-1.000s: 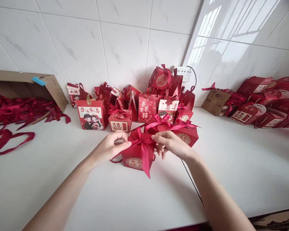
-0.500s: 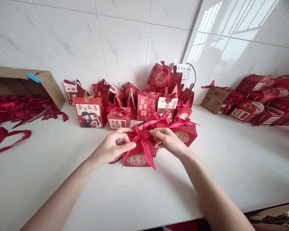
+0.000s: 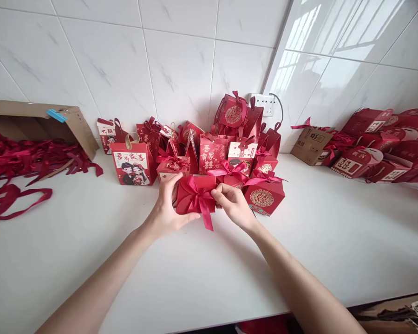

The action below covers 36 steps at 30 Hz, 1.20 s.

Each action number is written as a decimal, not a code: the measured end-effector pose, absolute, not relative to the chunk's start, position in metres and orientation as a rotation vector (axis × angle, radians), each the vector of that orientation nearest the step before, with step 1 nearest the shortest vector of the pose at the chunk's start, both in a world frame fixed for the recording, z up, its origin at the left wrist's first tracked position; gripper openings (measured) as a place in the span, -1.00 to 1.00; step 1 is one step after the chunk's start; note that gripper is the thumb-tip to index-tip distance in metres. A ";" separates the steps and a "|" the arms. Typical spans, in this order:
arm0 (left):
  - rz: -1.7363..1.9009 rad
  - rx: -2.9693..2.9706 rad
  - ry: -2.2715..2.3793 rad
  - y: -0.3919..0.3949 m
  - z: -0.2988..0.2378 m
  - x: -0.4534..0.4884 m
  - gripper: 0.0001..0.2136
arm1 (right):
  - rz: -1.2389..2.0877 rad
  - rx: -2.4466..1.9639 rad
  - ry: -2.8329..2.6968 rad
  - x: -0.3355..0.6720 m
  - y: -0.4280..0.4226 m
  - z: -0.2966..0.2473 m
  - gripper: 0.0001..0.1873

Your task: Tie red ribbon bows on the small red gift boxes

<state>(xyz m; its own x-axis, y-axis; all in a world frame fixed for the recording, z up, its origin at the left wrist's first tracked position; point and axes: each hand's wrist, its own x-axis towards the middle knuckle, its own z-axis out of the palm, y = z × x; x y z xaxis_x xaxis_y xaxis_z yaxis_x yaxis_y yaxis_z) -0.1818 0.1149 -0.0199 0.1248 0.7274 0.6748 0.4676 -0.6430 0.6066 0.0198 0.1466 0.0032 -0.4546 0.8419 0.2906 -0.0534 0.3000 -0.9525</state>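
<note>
A red gift box is in both hands at the middle of the table, tipped so that its top faces me. Across that top lies a shiny crimson ribbon bow, one tail hanging over the front. My left hand wraps the box's left side, thumb along the near edge and fingers at the far one. At the right edge, my right hand has its thumb and fingers pinched on the end of the bow's loop; its other fingers are curled. Just behind stands another red box with a bow.
Several red and white gift boxes stand against the tiled wall. On the left, a cardboard carton holds loose ribbons, some spilling out. A small brown carton and piled red boxes are at right. A power strip is behind.
The box has tipped so its printed front no longer shows and its top faces me. My left hand has moved from the bow to around the box's left side. My right hand has shifted slightly left.
</note>
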 end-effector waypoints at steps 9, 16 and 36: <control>1.657 1.855 1.416 0.104 0.006 -0.165 -0.75 | 1.259 -0.718 -1.797 0.020 0.143 0.004 -0.60; 1.684 1.710 1.395 0.103 0.004 -0.164 -0.86 | 1.203 -0.812 -1.825 0.025 0.147 0.007 -0.56; 1.447 1.618 1.376 0.105 0.006 -0.170 -0.78 | 1.169 -0.921 -1.799 0.028 0.152 0.012 -0.51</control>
